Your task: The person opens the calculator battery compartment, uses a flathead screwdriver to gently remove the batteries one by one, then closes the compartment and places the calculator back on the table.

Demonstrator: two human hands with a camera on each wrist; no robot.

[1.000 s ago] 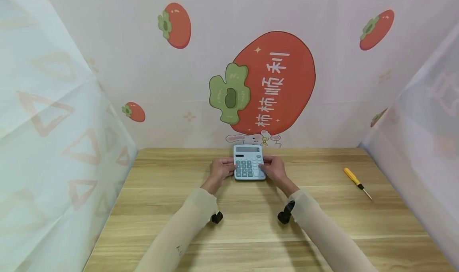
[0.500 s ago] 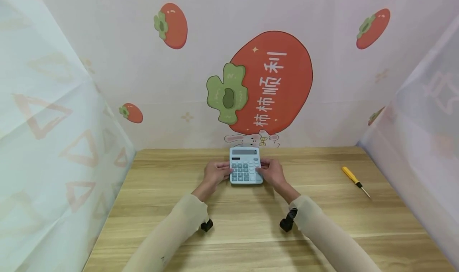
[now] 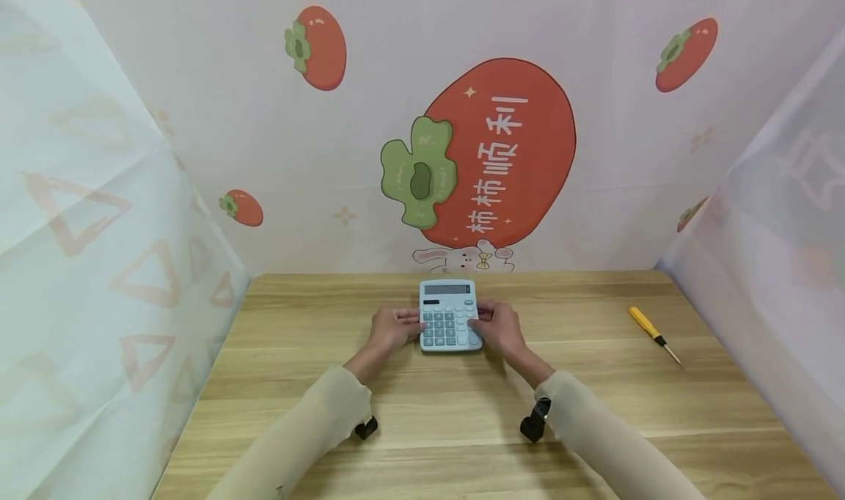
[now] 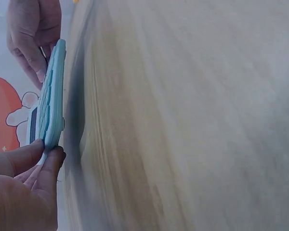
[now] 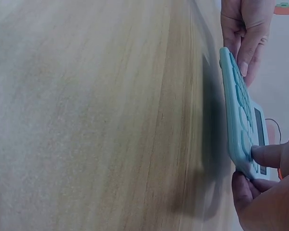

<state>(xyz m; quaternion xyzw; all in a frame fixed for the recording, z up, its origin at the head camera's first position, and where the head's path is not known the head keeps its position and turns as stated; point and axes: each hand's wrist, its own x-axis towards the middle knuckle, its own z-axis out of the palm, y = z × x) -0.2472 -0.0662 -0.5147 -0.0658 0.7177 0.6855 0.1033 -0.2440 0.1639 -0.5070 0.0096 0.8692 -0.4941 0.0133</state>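
Nearest me, two pale sleeves, left and right, reach in over the near part of the wooden table, each with a black wrist device, left and right, by its cuff. Beyond them I see the left hand pinching one side of a light blue calculator, thumb on the face and fingers behind; the right hand grips the opposite side the same way. From both wrist views I can tell the calculator hangs above the table, shadow beneath, keys toward the person, its display on the side toward the table's far edge, around the middle of that edge. Well apart, near the table's right edge, lies a yellow-handled screwdriver, tip slanting toward that edge; the right hand stands between it and the calculator. At the far edge I meet an upright printed sheet with a big red persimmon and a rabbit; pale side sheets, left and right, flank the table.
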